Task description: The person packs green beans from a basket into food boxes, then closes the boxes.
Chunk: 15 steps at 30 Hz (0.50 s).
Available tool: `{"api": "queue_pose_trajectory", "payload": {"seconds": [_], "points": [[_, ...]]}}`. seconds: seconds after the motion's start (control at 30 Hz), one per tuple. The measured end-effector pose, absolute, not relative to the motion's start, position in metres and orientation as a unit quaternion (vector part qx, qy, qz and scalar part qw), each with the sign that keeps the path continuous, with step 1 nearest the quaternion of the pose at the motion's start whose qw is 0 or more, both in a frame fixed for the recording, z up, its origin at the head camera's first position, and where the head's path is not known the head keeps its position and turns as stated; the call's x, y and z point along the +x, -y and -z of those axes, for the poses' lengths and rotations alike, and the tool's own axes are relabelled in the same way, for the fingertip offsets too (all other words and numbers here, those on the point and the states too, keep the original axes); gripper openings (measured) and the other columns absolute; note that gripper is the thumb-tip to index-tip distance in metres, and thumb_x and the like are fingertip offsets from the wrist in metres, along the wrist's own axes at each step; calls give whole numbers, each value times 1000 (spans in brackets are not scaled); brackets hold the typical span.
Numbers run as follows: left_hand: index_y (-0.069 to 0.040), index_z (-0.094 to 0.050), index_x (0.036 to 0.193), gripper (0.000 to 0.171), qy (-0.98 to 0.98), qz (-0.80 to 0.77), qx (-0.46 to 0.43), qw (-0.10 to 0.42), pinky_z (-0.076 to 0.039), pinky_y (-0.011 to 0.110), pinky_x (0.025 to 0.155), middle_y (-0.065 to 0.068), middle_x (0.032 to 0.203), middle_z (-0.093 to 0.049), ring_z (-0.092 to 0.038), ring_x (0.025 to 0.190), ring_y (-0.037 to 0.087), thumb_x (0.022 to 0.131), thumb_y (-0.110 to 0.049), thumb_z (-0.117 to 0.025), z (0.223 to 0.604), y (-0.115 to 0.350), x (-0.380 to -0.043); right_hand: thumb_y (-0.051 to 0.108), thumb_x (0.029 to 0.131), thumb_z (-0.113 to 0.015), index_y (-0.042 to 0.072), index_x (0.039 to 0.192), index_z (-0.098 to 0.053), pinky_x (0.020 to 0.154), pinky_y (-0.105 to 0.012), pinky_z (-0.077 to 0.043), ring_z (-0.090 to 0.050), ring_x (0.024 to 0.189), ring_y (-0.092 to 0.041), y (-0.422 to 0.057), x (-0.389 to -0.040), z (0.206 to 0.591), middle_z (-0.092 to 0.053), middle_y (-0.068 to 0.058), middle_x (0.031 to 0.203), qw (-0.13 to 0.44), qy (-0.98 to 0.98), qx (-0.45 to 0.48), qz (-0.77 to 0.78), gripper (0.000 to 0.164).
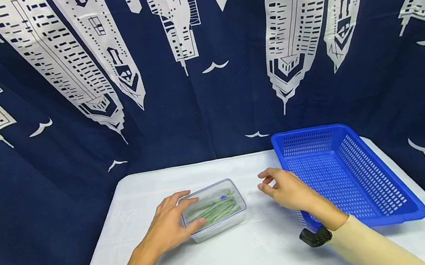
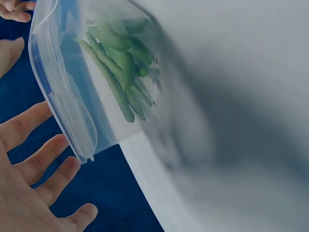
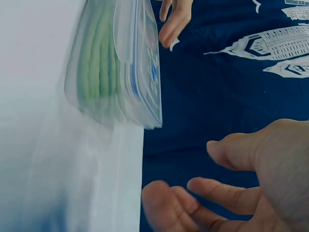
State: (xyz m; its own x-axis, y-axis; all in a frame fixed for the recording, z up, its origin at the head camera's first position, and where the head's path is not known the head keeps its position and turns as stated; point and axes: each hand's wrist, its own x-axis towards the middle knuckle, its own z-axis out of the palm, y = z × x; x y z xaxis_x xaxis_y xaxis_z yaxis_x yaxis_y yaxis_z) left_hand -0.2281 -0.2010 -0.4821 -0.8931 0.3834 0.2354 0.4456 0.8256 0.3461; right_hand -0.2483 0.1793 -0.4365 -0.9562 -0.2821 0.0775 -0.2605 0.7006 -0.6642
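Note:
A clear plastic food container (image 1: 234, 216) with its lid on sits in the middle of the white table. Green beans (image 1: 218, 210) show through the lid, and a small blue mark is on top. My left hand (image 1: 169, 225) is at the container's left end, thumb and fingers spread over the lid's edge. In the left wrist view those fingers (image 2: 36, 162) reach the lid's rim without curling round it. To the right of the container, my right hand (image 1: 290, 189) hovers with loosely bent fingers and holds nothing. The right wrist view shows a gap between it and the container.
A blue plastic basket (image 1: 385, 170) with perforated walls stands on the right side of the table, partly behind my right forearm. The white table (image 1: 233, 263) ends at a dark blue curtain (image 1: 201, 115) printed with white buildings and birds.

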Motion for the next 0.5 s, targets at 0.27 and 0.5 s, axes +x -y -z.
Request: {"api": "queue_pose_trajectory", "payload": {"seconds": [0.27,0.5], "points": [[-21,-81,147,51,949,201,-202,138,-46,75,126,6,165,-69,-64,153,40,106,-49,-85,481,210,-220,21,116,-74,3,143,-77,79,-34,-63,-80,99,-20,-199,-244,431,-82,-15,131,-34,-921,-169,349,33],[-22,-81,148,51,950,191,-188,163,-46,75,127,5,163,-70,-66,151,39,106,-51,-85,480,216,-212,19,116,-74,5,143,-78,76,-29,-61,-78,101,-21,-218,-239,425,-79,-17,133,-80,-921,-185,334,30]]}}
